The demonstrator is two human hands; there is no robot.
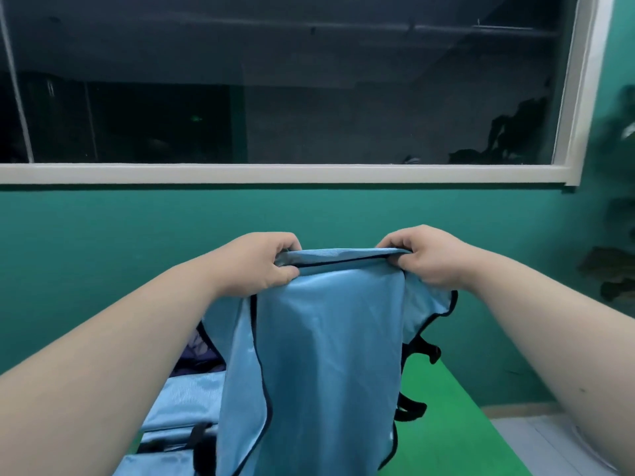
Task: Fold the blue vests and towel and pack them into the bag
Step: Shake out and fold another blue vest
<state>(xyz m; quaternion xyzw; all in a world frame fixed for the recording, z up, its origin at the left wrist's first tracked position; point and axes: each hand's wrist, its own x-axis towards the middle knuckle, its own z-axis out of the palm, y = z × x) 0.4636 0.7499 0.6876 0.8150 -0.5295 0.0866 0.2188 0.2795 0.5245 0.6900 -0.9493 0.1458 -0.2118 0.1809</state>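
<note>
Now my left hand (264,261) and right hand (426,259) pinch the top edge of the blue vest (326,355). I should hold it taut, trims aligned, before folding.

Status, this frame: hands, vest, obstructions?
Left hand and right hand each pinch the top edge of the vest. It hangs lifted above the table. More blue cloth lies lower left; nothing blocks.

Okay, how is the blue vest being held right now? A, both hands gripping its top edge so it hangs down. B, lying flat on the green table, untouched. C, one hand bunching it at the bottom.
A: the left hand and right hand each grip an end of the top edge of the blue vest, which hangs down over the green table.
</note>
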